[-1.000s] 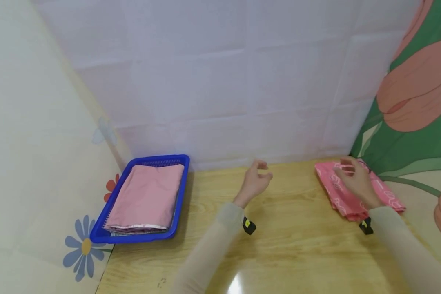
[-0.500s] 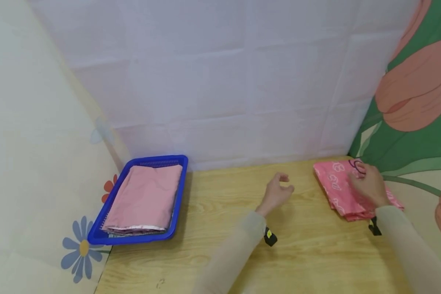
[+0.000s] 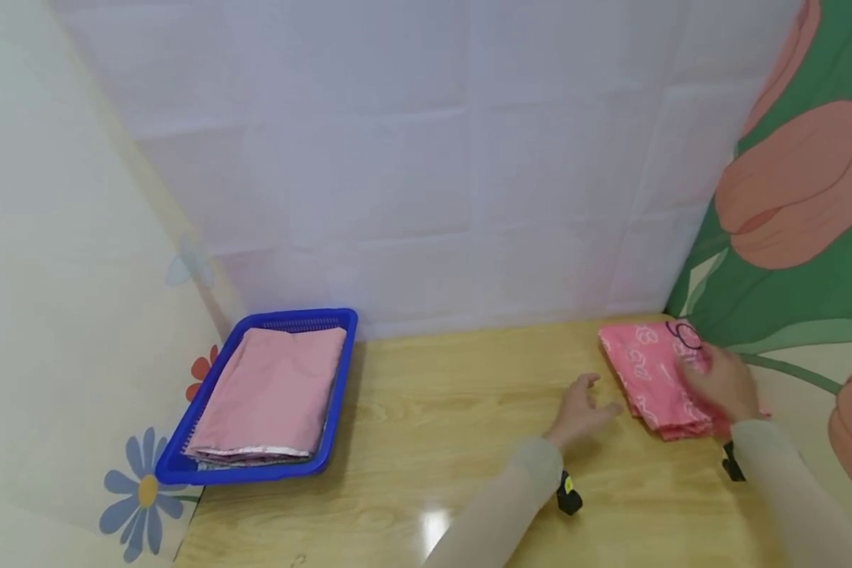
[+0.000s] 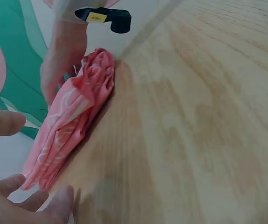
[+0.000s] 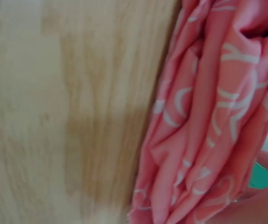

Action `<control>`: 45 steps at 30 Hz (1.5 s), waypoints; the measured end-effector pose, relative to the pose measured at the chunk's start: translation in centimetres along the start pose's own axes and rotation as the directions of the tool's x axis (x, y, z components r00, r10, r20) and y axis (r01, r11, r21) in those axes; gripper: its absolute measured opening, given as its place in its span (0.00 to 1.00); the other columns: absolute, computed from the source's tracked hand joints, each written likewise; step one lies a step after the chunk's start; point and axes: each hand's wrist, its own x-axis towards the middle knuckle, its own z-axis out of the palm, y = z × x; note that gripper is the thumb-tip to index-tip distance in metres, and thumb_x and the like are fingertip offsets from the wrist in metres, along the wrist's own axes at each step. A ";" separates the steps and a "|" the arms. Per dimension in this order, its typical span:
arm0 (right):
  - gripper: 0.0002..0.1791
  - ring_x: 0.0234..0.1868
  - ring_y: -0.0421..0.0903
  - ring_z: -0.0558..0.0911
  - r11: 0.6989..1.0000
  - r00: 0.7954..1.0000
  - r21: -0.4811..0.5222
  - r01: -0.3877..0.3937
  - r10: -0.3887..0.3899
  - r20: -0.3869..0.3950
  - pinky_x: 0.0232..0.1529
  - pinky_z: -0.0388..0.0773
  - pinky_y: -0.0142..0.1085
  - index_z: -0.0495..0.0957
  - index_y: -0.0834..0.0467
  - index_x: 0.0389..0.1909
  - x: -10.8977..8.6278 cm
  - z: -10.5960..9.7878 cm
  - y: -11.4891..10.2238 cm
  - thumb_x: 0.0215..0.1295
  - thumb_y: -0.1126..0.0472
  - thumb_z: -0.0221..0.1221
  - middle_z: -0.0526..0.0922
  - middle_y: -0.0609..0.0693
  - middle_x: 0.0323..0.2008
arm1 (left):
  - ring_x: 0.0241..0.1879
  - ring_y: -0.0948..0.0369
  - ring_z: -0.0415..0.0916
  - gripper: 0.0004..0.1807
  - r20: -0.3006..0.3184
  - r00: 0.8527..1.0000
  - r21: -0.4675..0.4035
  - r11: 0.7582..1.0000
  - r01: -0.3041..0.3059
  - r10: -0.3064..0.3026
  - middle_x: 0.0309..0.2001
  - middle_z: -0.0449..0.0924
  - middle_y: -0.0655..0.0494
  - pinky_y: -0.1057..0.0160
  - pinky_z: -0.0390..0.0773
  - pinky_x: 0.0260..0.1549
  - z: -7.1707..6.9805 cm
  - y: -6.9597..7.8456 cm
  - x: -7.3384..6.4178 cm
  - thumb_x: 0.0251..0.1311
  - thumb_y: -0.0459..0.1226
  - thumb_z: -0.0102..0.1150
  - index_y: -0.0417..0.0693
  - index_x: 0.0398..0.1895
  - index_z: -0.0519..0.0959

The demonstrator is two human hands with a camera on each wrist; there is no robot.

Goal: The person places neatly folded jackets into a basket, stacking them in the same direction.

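A folded pink cloth (image 3: 660, 379) with white line drawings lies at the back right of the wooden table, a dark loop showing near its far corner. My right hand (image 3: 724, 383) is slightly blurred at the cloth's right side, its fingers over the edge. In the right wrist view, the loose folds of the cloth (image 5: 213, 112) fill the right half, with part of my right hand (image 5: 255, 205) against them. My left hand (image 3: 582, 410) hovers left of the cloth, thumb and fingers spread apart. The left wrist view shows its fingers (image 4: 61, 200) near the cloth's close end.
A blue plastic basket (image 3: 344, 379) with a folded pink cloth (image 3: 273, 386) on top of other folded fabric stands at the back left. White sheeting (image 3: 397, 158) hangs behind the table (image 3: 433, 418), and a flower-patterned sheet (image 3: 788, 189) hangs on the right.
My left hand has moved right and nearer, toward the pink cloth. My right hand has shifted right, from above the cloth's middle to its right side. The view has tilted slightly.
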 end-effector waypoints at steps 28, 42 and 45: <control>0.49 0.62 0.85 0.68 0.998 0.996 -0.053 -0.020 0.025 0.089 0.59 0.67 0.80 0.64 0.72 0.72 -2.7 0.8 -1.0 0.74 0.33 0.58 0.62 0.85 0.67 | 0.73 0.57 0.72 0.41 0.144 0.986 0.039 0.996 0.079 -0.084 0.75 0.73 0.63 0.47 0.74 0.71 3.2 1.4 -0.4 0.61 0.54 0.74 0.71 0.78 0.69; 0.61 0.69 0.83 0.62 0.993 0.971 0.055 -0.105 0.091 0.221 0.66 0.64 0.78 0.47 0.74 0.81 -2.5 0.5 -1.5 0.71 0.32 0.62 0.56 0.84 0.73 | 0.69 0.55 0.75 0.41 0.143 0.985 -0.062 0.992 0.111 -0.101 0.73 0.75 0.57 0.49 0.75 0.70 2.0 0.9 -0.4 0.57 0.50 0.76 0.68 0.75 0.72; 0.65 0.72 0.83 0.58 0.984 0.960 0.099 -0.149 0.119 0.254 0.69 0.62 0.77 0.39 0.74 0.82 -2.4 0.2 -1.3 0.70 0.32 0.62 0.51 0.84 0.76 | 0.69 0.53 0.75 0.40 0.144 0.983 -0.090 0.988 0.128 -0.115 0.72 0.76 0.56 0.46 0.74 0.71 2.0 1.0 -0.3 0.57 0.48 0.77 0.68 0.74 0.72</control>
